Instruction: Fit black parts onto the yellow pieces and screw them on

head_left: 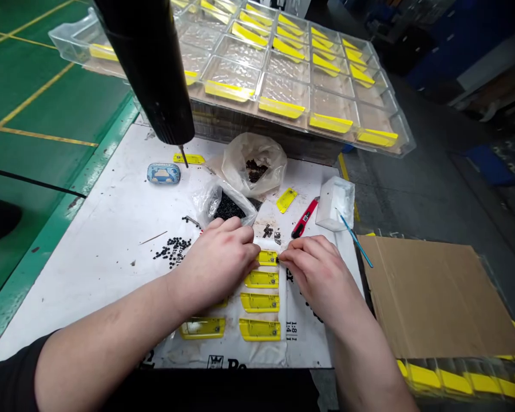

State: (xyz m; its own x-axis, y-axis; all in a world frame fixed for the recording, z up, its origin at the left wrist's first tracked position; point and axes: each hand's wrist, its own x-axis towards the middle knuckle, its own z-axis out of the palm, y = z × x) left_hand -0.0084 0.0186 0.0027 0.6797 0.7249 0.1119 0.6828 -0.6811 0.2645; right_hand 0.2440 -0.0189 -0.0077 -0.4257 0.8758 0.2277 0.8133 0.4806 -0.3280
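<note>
My left hand [225, 254] lies over the top yellow plastic piece [266, 257] in the right-hand row, its fingers curled and gripping the left end. At the piece's right end, the thumb and fingertips of my right hand [320, 274] are pinched around a small black part [277, 260], mostly hidden by the fingers. Below, more yellow pieces [260, 302] lie in a column, each with a small round fitting near its right end. Another yellow piece [202, 328] rests left of them, and my left forearm partly covers one above it.
A black electric screwdriver [154, 74] hangs at upper left. Behind my hands are a bag of black beads [228, 206], a bag of dark brown parts [255, 169], a red cutter [304, 218] and a white box [335, 203]. A compartmented clear tray [283, 86] overhangs the back.
</note>
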